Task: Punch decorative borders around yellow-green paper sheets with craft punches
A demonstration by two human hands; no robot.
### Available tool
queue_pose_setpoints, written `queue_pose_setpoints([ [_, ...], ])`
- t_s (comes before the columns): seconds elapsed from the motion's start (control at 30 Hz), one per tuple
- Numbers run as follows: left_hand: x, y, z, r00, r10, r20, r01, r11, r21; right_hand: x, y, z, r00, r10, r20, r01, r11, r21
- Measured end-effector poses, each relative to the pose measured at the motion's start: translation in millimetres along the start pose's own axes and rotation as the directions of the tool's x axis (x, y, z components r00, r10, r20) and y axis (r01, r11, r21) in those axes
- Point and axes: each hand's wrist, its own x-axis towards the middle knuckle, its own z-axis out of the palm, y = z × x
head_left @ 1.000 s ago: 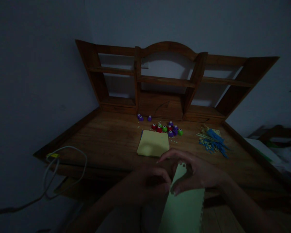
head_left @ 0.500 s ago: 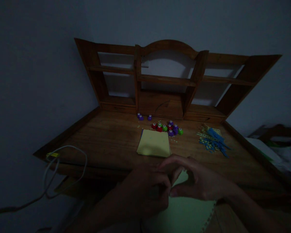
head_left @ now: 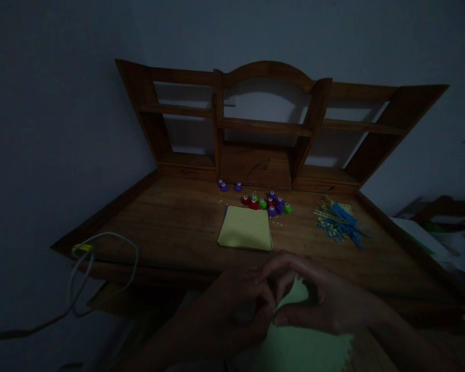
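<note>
A pale green sheet of paper with a notched edge is held low, below the desk's front edge. My left hand is closed, its thumb and fingertips pinched at the sheet's left edge. My right hand curls over the upper part of the sheet, with thumb and fingers closed on the paper near the left fingertips. The fingertips of both hands meet there, and what lies between them is partly hidden. Just beyond the hands, a stack of yellow paper lies on the wooden desk.
Several small purple, red and green knobs with white tops stand behind the stack, with tiny paper bits around them. Blue and yellow paper scraps are heaped at right. A white cable loops at left. A wooden shelf unit stands behind.
Both hands have moved slightly lower, and their fingertips have come closer together. The green sheet has turned, its notched right edge swinging outward to the right. The things on the desk stay put.
</note>
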Motion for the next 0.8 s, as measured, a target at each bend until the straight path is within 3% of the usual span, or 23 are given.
queue_pose_setpoints([
  [0.23, -1.2, -0.4, 1.6, 0.999, -0.032, -0.016, 0.032, 0.999, 0.013, 1.1, -1.6, 0.0, 1.0, -0.019, 0.007, 0.019, 1.0, -0.012],
  [0.8, -1.3, 2.2, 1.6, 0.999, 0.022, -0.024, -0.019, 0.994, 0.111, -2.5, -3.0, 3.6, 1.0, -0.007, 0.0, 0.007, 0.994, -0.113],
])
